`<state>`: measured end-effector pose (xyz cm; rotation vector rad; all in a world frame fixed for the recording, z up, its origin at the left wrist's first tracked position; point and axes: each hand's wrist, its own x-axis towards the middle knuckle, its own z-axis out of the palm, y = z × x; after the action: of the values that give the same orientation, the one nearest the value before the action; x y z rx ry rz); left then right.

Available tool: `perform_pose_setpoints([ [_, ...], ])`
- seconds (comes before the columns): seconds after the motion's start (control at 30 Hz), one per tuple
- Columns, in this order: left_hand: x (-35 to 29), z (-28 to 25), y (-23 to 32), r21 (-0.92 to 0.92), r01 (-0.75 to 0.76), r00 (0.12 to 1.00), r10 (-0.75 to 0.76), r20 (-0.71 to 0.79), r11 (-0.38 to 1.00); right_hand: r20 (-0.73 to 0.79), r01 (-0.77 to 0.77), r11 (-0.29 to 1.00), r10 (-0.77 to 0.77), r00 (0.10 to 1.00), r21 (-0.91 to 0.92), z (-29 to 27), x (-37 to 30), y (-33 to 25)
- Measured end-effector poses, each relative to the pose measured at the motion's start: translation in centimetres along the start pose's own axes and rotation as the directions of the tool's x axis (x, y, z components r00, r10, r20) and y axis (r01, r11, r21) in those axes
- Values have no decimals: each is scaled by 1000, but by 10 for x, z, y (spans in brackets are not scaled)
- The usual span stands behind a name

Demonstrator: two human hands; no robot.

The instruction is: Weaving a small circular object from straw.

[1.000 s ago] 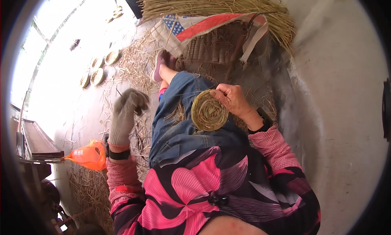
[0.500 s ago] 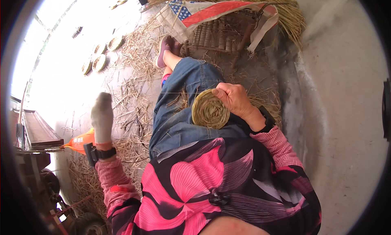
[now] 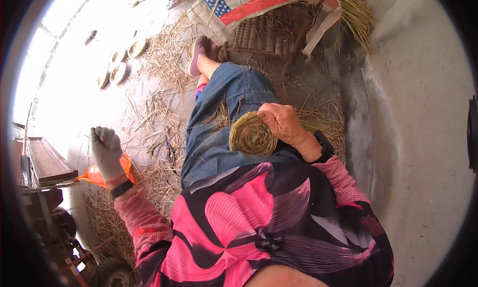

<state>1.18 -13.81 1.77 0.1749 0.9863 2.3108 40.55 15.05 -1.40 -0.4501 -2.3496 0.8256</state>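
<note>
My right hand [image 3: 283, 123], bare, grips the upper right rim of a small round coiled straw basket [image 3: 253, 136] over my lap. Its thumb lies on top of the rim, while the other fingers curl out of sight. The coil is greenish yellow, with its spiral facing up and tilted. Out to the left, my left hand [image 3: 106, 146] wears a grey knit glove and is raised with its fingers curled closed. Whatever it pinches, if anything, is too small to make out. No thread is visible between the two hands.
Loose straw [image 3: 154, 108] litters the floor. Several round straw pieces [image 3: 118, 73] lie at the far left. Ahead stands a low bamboo chair [image 3: 264, 35] draped with a striped sack [image 3: 269, 10], before a straw bundle [image 3: 356, 18]. An orange bag [image 3: 127, 168] and a wheeled machine [image 3: 52, 227] are left; a wall [image 3: 413, 113], right.
My left hand has swung further left and turned, so its curled fingers now show. The basket has tilted and shifted slightly left in my right hand. A thin thread seen earlier no longer shows.
</note>
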Motion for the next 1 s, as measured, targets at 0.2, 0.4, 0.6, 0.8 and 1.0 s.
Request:
perform_pose_setpoints([
  [0.2,-30,-41,-20,25,36,999,-36,-7,999,9,-83,960,89,996,-269,-6,1,-6],
  [0.4,-44,-119,-37,398,-67,943,189,-274,915,-90,-128,985,118,989,-114,7,1,-17],
  [0.6,-69,-144,-15,890,382,908,76,-411,249,-43,-63,966,54,998,-251,-5,20,-17],
  [0.8,-82,20,-71,969,-137,990,-15,143,206,42,-4,949,18,999,-317,2,33,-30],
  [1.0,-109,148,-118,683,-692,718,-314,621,-232,86,31,929,1,996,-368,3,38,-39],
])
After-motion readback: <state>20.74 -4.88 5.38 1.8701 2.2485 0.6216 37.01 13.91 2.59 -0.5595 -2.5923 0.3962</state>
